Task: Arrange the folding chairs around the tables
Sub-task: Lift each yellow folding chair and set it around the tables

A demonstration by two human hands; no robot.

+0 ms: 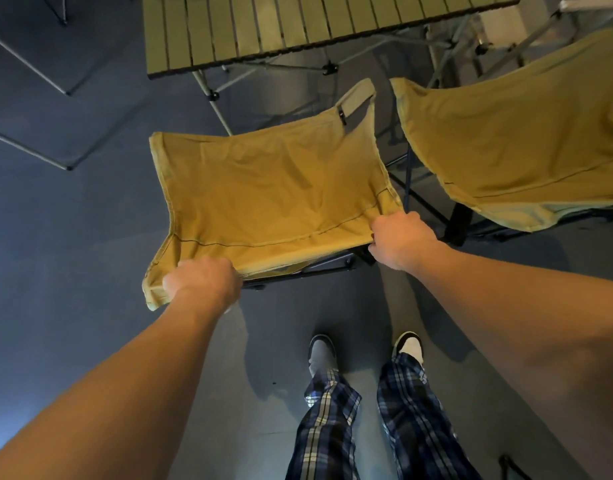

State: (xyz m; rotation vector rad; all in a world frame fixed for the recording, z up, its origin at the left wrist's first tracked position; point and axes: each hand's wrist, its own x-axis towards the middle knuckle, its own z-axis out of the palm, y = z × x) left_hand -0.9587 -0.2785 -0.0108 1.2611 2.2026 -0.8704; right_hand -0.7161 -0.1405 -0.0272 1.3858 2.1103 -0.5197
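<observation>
Both hands hold the top edge of the tan folding chair [270,188] at the centre of the frame: left hand [203,284] and right hand [400,239] each clamped on the fabric. To place it well, I think, push evenly toward the slatted tabletop [298,26] above, keeping clear of the second chair [513,140] at right.

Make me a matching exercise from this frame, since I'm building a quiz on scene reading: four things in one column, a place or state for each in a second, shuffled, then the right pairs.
Things
1. left hand
2. right hand
3. slatted table
4. second chair

Places or states
A. stands at the top of the view, beyond the held chair
B. grips the held chair's near right corner
C. stands untouched to the right of the held chair
D. grips the held chair's near left corner

Pairs: 1-D, 2-B, 3-A, 4-C
</observation>
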